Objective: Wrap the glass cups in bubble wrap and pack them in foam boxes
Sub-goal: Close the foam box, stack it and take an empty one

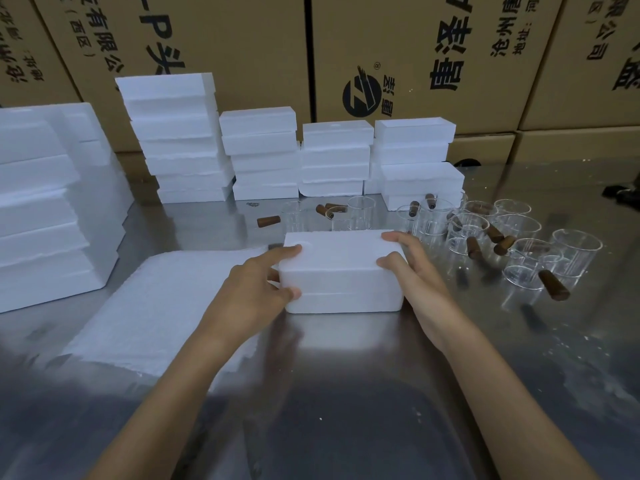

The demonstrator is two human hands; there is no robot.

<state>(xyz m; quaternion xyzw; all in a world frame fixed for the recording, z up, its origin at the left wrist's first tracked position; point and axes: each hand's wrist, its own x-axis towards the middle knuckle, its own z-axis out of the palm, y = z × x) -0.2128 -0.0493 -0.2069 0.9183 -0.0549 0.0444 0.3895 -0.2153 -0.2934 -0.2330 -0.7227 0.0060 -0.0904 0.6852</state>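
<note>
Both your left hand (254,289) and right hand (407,268) clasp the closed foam box (341,271); sliding it back could topple the glass cups (467,233) just behind.

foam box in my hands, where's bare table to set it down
Bare steel lies in front of the foam box, between your forearms, and right of the right hand below the glass cups. It is crowded to the left by bubble wrap, behind by foam stacks.

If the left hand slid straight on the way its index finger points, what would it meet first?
The left hand already grips the closed white foam box, and its index finger points across the lid. Going on, it would probably reach the right hand at the far end.
</note>
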